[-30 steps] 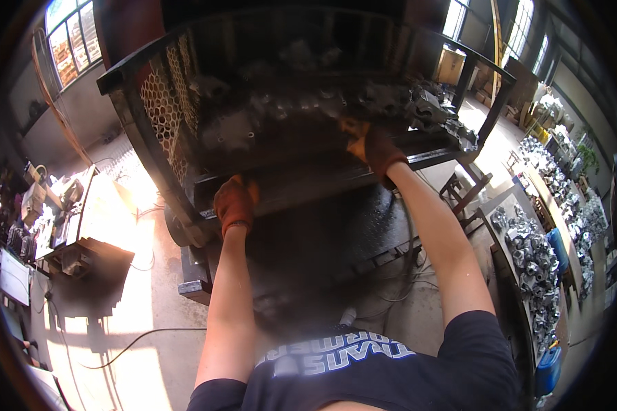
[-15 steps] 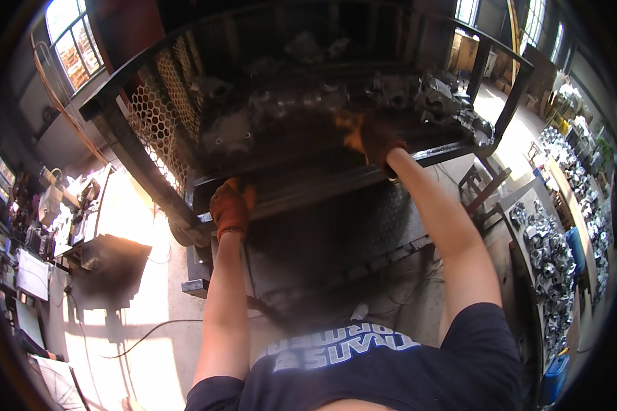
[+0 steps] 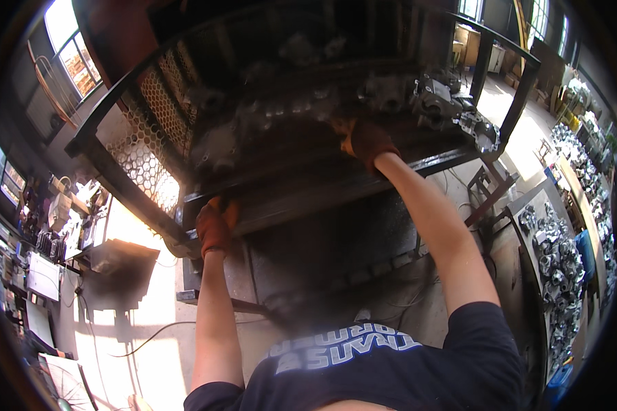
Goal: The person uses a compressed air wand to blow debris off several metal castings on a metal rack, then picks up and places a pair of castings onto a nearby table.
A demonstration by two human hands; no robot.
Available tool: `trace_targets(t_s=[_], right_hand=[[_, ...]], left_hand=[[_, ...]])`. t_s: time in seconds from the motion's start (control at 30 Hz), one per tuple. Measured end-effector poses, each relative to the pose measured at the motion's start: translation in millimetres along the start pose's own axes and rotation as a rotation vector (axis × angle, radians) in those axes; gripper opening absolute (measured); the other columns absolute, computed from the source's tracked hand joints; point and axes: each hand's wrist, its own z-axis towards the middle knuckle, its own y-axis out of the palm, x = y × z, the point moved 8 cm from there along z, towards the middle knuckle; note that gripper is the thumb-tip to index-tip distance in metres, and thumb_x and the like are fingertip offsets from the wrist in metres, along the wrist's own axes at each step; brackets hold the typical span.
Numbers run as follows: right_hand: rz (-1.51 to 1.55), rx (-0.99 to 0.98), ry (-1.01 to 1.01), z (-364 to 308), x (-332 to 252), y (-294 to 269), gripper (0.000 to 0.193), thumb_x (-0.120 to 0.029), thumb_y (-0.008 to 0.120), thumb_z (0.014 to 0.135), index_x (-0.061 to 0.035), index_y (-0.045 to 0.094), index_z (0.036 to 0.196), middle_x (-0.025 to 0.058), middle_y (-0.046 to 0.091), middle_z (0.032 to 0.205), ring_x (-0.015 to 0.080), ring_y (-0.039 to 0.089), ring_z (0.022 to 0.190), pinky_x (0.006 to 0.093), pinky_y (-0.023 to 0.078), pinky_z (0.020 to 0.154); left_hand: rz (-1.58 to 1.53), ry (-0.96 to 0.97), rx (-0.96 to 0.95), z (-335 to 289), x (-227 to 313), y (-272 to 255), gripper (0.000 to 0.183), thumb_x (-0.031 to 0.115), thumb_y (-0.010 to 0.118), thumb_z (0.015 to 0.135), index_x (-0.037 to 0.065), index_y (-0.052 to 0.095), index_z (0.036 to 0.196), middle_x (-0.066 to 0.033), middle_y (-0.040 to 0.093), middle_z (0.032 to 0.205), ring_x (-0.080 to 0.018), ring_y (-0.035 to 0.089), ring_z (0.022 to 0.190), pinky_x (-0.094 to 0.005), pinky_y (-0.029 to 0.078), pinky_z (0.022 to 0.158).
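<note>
A dark metal rack (image 3: 432, 163) with a low front rail and honeycomb mesh on its left side stands before me. My left hand (image 3: 214, 226), in an orange-red work glove, is closed over the left part of the front rail. Past that rail, my right hand (image 3: 369, 142) reaches over the rack's shadowed bed in a matching glove. Its fingers point left and are blurred, so whether they hold anything is hidden. Nearby on the bed lie grey metal castings (image 3: 216, 144), and a shiny ring-shaped casting (image 3: 482, 131) sits at the right front corner.
Heaps of silvery metal parts (image 3: 559, 274) fill a bench along the right. At the left stand a dark flat-topped stand (image 3: 120, 270) and a cluttered worktable (image 3: 68, 212). A cable (image 3: 154, 329) runs over the sunlit floor. The mesh side panel (image 3: 140, 161) bounds the rack's left end.
The view has shifted a little. My right hand has moved slightly left over the bed, while my left hand stays at the front rail.
</note>
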Motion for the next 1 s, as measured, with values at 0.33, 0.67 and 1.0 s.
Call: trace_targets(t_s=[0.33, 0.67, 1.0], right_hand=[[0.144, 0.023, -0.107, -1, 8, -21, 0.057, -0.027, 0.071, 0.075, -0.0091, 0.058, 0.127, 0.0203, 0.063, 0.118, 0.0371, 0.062, 0.108, 0.0427, 0.05, 0.092], [0.434, -0.014, -0.148, 20, 8, -22, 0.054, -0.026, 0.073, 0.076, -0.005, 0.058, 0.124, 0.0217, 0.061, 0.119, 0.0369, 0.06, 0.11, 0.0437, 0.05, 0.09], [0.204, -0.105, -0.368, 23, 5, -3, 0.053, -0.028, 0.072, 0.078, -0.004, 0.057, 0.124, 0.0214, 0.061, 0.118, 0.0362, 0.061, 0.107, 0.0422, 0.05, 0.09]], left_hand=[[-0.011, -0.032, 0.018, 9, -17, 19, 0.039, 0.041, 0.071, 0.082, 0.009, 0.069, 0.104, -0.0178, 0.07, 0.097, -0.0356, 0.067, 0.092, -0.0425, 0.054, 0.078], [-0.067, -0.15, 0.042, 4, -20, 17, 0.04, 0.039, 0.071, 0.082, 0.005, 0.067, 0.101, -0.0192, 0.069, 0.096, -0.0358, 0.067, 0.093, -0.0426, 0.053, 0.078], [0.008, -0.195, 0.116, 12, -84, 38, 0.031, 0.026, 0.072, 0.082, 0.004, 0.07, 0.104, -0.0158, 0.072, 0.095, -0.0253, 0.07, 0.09, -0.0354, 0.052, 0.079]])
